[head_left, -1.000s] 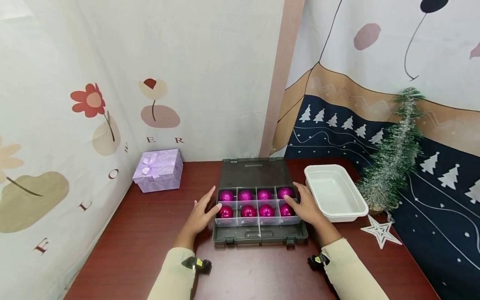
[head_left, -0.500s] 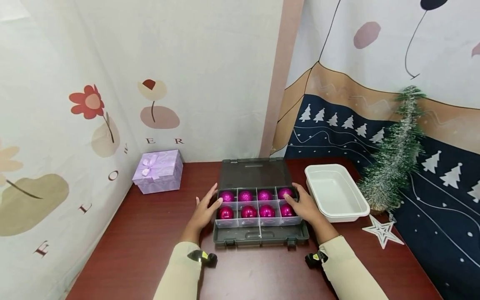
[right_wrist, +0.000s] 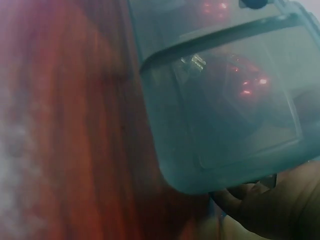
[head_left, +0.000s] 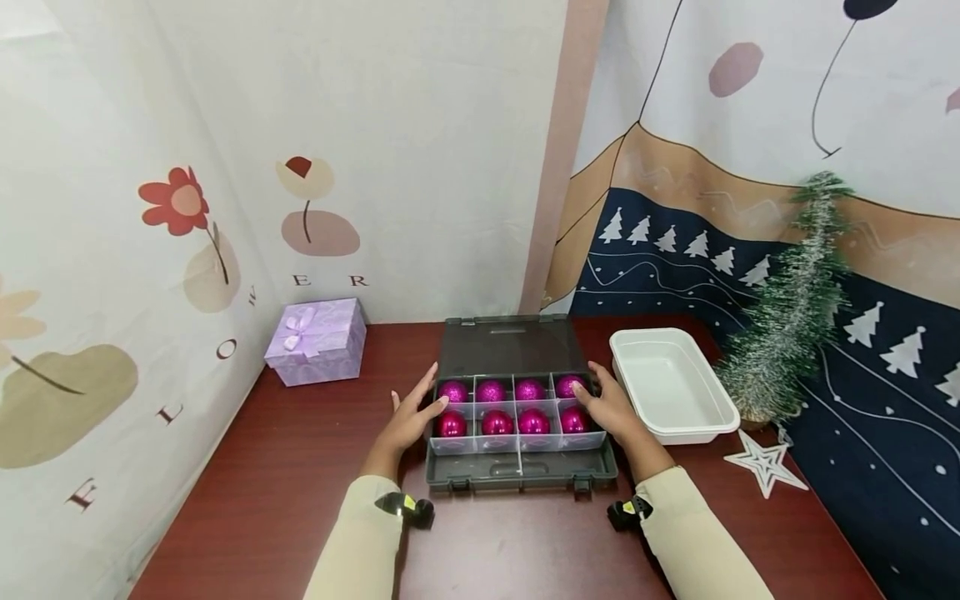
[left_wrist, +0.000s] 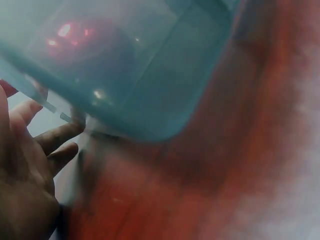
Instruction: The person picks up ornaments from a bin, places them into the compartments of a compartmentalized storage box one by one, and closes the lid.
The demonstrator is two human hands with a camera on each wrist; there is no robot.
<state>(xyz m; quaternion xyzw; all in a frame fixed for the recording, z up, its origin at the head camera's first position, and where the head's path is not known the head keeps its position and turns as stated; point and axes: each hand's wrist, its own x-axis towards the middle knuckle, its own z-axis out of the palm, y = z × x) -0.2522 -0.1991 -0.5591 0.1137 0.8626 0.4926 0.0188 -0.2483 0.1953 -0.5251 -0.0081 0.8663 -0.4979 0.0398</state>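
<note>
A dark see-through plastic organizer case (head_left: 517, 346) lies on the table with its lid folded back. Shiny magenta Christmas baubles (head_left: 497, 422) fill two rows of pale compartments, one in each; an unfilled strip runs along the front. My left hand (head_left: 403, 427) holds the case's left side, thumb over the rim and fingers along the outer wall. On the right side, my right hand (head_left: 617, 412) grips likewise, its thumb beside the back-right bauble. Both wrist views show the case wall (left_wrist: 165, 90) close up, a bauble (right_wrist: 247, 85) visible through it.
A white plastic tray (head_left: 675, 432) stands right of the case. Behind it rises a small tinsel Christmas tree (head_left: 787, 325), with a white star ornament (head_left: 765, 467) in front. A lilac gift box (head_left: 322, 342) sits at the back left of the brown table (head_left: 300, 467).
My left hand has shifted slightly right and up along the case's side. The right thumb has moved a little, and the case stays nearly in place.
</note>
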